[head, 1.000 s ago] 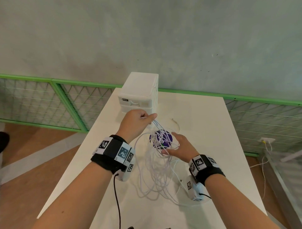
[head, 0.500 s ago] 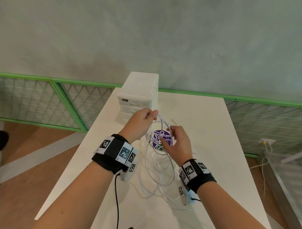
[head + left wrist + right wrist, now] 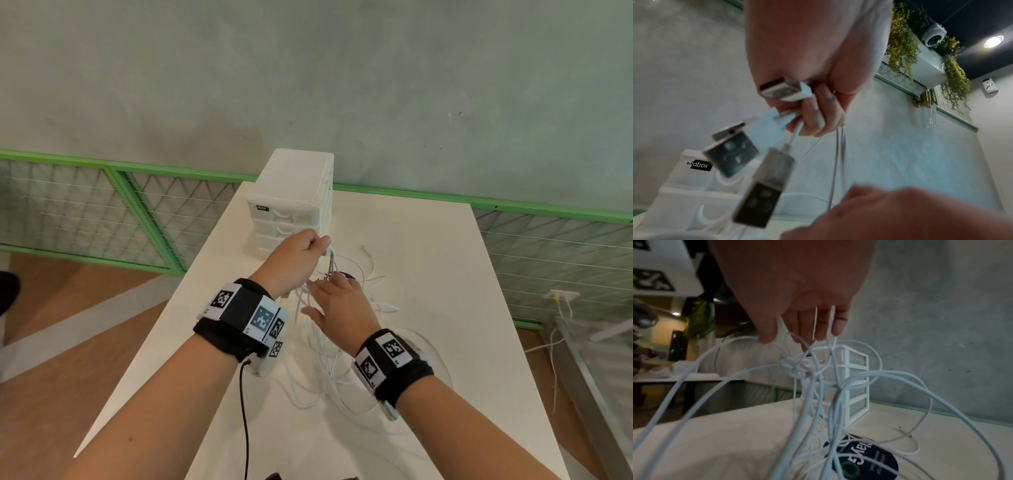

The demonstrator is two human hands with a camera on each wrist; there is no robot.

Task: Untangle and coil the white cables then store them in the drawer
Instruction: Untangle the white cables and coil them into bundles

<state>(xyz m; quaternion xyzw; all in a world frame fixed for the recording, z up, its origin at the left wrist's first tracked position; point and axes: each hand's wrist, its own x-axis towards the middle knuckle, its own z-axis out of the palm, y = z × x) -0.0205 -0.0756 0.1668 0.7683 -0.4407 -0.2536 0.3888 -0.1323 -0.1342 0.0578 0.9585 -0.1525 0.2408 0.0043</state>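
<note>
A tangle of white cables point(image 3: 318, 370) lies on the white table point(image 3: 428, 308) and rises to my left hand point(image 3: 320, 245). That hand is lifted in front of the white drawer unit point(image 3: 291, 202) and grips a bunch of strands. In the left wrist view its curled fingers point(image 3: 816, 113) hold several USB plugs point(image 3: 748, 146). My right hand point(image 3: 337, 301) is just below it, fingers straight and spread, with strands running between them point(image 3: 818, 324). A knot point(image 3: 795, 366) hangs under the fingertips. The unit's drawers look closed.
A dark purple round disc point(image 3: 865, 462) lies on the table under the cables, partly hidden by my right hand. A loose cable end point(image 3: 368, 251) lies right of the drawer unit. Green mesh railing point(image 3: 137, 212) runs behind the table. The table's left edge is near my left forearm.
My right hand has lifted off the table by the purple disc and moved left into the hanging strands. My left hand stays raised, holding the bunch.
</note>
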